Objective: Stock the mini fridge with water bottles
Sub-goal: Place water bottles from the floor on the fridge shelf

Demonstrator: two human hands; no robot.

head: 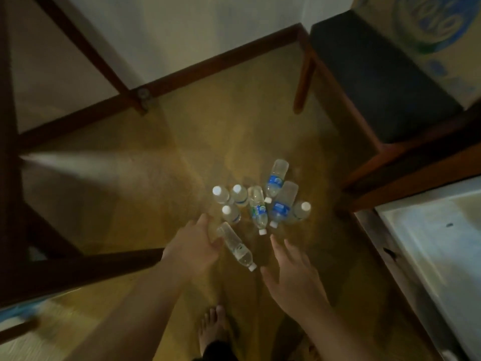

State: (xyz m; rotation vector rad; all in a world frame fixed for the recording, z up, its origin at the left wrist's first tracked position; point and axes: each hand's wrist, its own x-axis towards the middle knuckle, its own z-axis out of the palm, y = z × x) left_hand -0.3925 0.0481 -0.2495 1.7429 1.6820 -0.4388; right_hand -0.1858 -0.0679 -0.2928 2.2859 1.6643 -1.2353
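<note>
Reaching down toward water bottles clustered on the tan floor.

Standing on a bare foot (212, 327) at the bottom edge; stretching out the left hand (194, 246), fingers straight, right beside the base of the nearest lying bottle (235, 246), contact impossible to tell; hovering the right hand (289, 274), fingers spread, holding nothing, just short of that bottle's cap. Lying and standing beyond in a tight cluster, the other bottles (260, 204), three on their sides, four upright. Flanking the floor, dark table legs (86, 45) at left, a wooden chair (364, 82) at right, a white fridge door (440, 243) at near right. Closing off the far side, a dark baseboard (216, 63).
</note>
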